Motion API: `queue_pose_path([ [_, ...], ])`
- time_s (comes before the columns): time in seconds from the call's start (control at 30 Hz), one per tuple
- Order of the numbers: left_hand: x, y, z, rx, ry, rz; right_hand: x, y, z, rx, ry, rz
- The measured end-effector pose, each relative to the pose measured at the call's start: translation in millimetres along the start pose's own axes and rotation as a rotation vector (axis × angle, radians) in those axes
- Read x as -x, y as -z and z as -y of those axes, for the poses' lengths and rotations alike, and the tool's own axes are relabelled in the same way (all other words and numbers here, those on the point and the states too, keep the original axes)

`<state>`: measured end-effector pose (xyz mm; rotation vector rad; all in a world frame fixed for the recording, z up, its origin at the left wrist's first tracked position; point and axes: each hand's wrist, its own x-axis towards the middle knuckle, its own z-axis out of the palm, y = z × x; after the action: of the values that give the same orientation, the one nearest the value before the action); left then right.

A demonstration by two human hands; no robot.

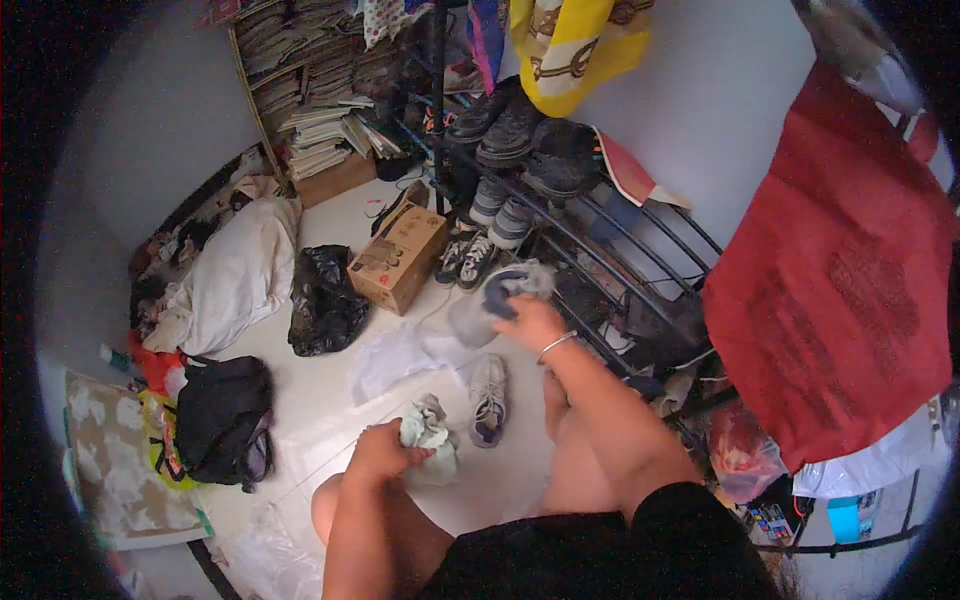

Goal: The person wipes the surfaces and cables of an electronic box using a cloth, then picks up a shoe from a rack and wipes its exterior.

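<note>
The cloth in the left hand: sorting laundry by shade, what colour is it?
Pale mint green cloth, left hand; head view.

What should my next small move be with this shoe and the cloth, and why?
Probably bring the pale cloth in your left hand up to the grey shoe in your right hand: the shoe is raised, while the cloth hangs low near your knee.

I see my left hand (378, 450) gripping a crumpled pale cloth (428, 432) above the white floor (320, 400). My right hand (530, 320) holds up a grey shoe (497, 300) near the metal shoe rack (600, 250). Another grey sneaker (487, 398) lies between them, beside a cardboard box (398, 258) and black bag (322, 300).
</note>
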<state>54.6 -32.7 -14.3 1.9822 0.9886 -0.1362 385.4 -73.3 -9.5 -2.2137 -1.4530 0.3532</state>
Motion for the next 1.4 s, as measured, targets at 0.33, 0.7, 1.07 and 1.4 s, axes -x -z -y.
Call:
queue_pose_path([
  [0.33, 21.8, 8.8, -28.5, 0.391, -0.113, -0.236, 88.7, 12.3, 94.4, -0.648, 0.087, 0.306],
  [0.7, 19.8, 7.5, -28.7, 0.239, -0.098, -0.097, 144.1, 25.8, 76.7, -0.847, -0.293, 0.323],
  [1.07, 5.5, -3.9, -4.5, 0.161, -0.146, -0.298, 104.0, -11.1, 63.5, -0.729, -0.136, 0.397],
  [1.4, -5.5, -5.7, -9.3, 0.179, -0.162, -0.431, 115.3, 3.5, 71.2, -0.547, -0.088, 0.674],
])
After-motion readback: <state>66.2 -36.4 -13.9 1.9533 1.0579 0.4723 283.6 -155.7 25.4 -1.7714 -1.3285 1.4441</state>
